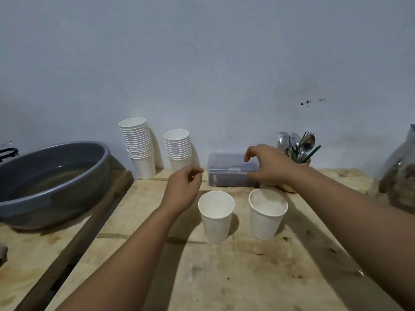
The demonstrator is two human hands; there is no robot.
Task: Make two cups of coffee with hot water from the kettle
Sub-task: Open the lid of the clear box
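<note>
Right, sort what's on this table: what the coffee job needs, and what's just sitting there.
Needed for the coffee:
- two single paper cups
- clear lidded box that the right hand reaches over
- spoons in the holder
- left hand, holding nothing

Just sitting there:
- two cup stacks
- grey basin of water
- glass jar

No kettle in view.

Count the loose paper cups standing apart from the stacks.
2: left cup near the left hand; right cup below the right hand. Both upright on the table.
</note>
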